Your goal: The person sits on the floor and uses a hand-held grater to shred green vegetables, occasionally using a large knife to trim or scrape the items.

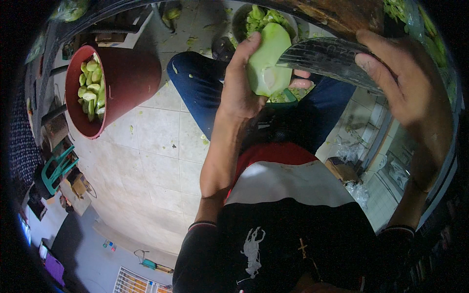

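Note:
My left hand [239, 89] holds up a large piece of peeled pale-green fruit [268, 51], which looks like a green mango. A paler cut face with a whitish patch shows low on it. My right hand [417, 90] grips a broad, dark-bladed knife [330, 57]; its handle is hidden by the hand. The blade's tip end reaches the right side of the fruit, but whether it cuts in I cannot tell. Below the fruit, between my knees, part of a green container [289, 99] shows with green scraps around it.
At the left stands a dark red bucket [132, 73] with several peeled green pieces inside. A grey bowl [238, 25] of green peelings sits beyond my knees. Scraps lie on the pale tiled floor [156, 132]. Clear plastic bags [359, 193] and a brown box [342, 171] lie at the right.

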Motion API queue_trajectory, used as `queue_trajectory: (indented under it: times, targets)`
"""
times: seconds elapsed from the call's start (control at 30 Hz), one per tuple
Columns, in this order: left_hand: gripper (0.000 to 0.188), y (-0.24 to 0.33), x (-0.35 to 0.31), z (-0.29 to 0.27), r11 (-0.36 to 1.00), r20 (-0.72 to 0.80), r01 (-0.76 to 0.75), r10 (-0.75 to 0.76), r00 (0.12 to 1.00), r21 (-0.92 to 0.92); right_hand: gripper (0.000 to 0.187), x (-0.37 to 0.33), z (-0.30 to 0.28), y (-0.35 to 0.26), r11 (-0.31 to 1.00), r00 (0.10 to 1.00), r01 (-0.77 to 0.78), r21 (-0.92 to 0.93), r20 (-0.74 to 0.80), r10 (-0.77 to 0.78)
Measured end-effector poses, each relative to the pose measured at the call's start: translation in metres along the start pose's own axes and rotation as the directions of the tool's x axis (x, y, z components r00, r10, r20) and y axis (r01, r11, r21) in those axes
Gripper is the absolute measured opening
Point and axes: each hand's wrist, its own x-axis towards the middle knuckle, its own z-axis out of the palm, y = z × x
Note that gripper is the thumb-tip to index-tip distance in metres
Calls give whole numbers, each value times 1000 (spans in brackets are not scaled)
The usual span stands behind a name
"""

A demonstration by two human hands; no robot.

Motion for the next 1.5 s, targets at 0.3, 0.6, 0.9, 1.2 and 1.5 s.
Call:
queue_trajectory:
  times: [0.3, 0.6, 0.9, 1.2, 1.5]
  targets:
    - [50, -10, 4, -5, 990, -4, -140, 140, 990, -25, 32, 4, 9, -10, 981, 978, -193, 30, 87, 190]
    - [49, -22, 7, -15, 953, -224, -302, 286, 932, -40, 36, -21, 41, -24, 974, 975, -204, 95, -68, 211]
    - [45, -2, 3, -14, 986, 2, -128, 129, 992, 107, 35, -13, 30, -23, 957, 964, -267, 115, 42, 264]
    - [51, 11, 2, -26, 978, 48, 211, -210, 976, -3, 31, -17, 50, -18, 916, 937, -339, 215, 166, 308]
    - [45, -3, 5, -28, 999, -5, -9, 10, 1000, 44, 37, 3, 38, -15, 923, 925, -355, 151, 202, 323]
